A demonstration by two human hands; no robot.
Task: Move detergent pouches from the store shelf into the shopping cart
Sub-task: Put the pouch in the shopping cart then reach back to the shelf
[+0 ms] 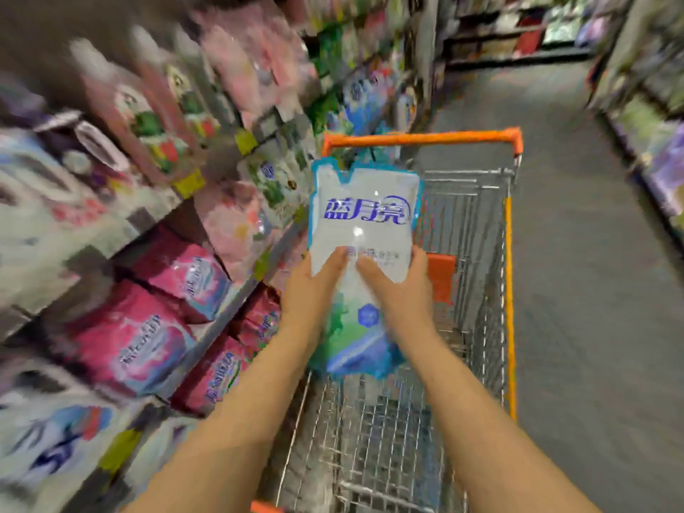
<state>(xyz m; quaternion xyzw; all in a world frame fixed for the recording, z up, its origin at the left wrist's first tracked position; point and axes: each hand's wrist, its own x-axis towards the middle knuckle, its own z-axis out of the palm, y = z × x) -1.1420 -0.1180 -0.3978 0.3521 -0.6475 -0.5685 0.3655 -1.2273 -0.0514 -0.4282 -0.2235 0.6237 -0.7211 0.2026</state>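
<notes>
Roughly midway on this one: one white-and-blue detergent pouch (364, 231) is off the store shelf (237, 305) and held mid-frame above the shopping cart (422, 138), not yet dropped in, and no pouch shows on the basket's wire floor. Both grips are clamped on its lower half, left hand (311, 290) and right hand (399, 290), thumbs on the front. Count: one pouch in hand, two hands, one cart; pink packs (133, 342) at lower left too blurred to count

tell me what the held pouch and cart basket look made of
Pouch: likely glossy flexible plastic film; bright glints on its printed face. Cart basket: bare silvery metal wire, a grid of thin rods. Orange rim: plastic or coating, cannot tell.
</notes>
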